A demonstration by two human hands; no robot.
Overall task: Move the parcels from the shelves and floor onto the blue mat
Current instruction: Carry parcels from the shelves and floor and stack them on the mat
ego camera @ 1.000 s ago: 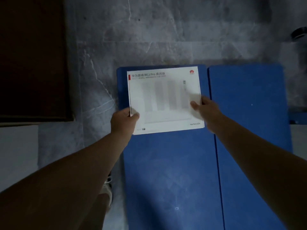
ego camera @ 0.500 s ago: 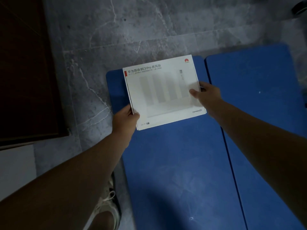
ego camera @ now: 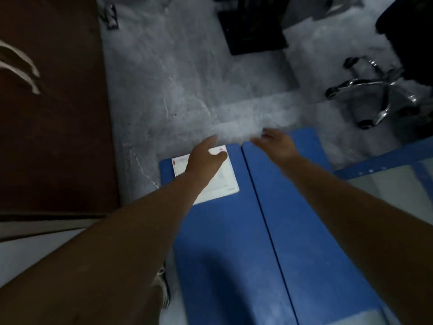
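Observation:
A flat white parcel (ego camera: 225, 184) with red marks lies on the far left corner of the blue mat (ego camera: 225, 254). My left hand (ego camera: 206, 158) hovers above it with straight fingers, hiding its middle, and holds nothing. My right hand (ego camera: 274, 144) is open too, raised over the far edge of the mat's right panel, apart from the parcel. The whole view is blurred by motion.
A dark brown cabinet (ego camera: 51, 113) stands on the left. A chrome chair base (ego camera: 379, 90) and a black object (ego camera: 253, 26) sit on the grey floor beyond the mat. A blue shelf edge (ego camera: 384, 160) shows at right. My shoe (ego camera: 164, 289) is beside the mat.
Both hands have let go of the white parcel, which now lies on the mat. The hands have lifted off it and the view has swung up and back.

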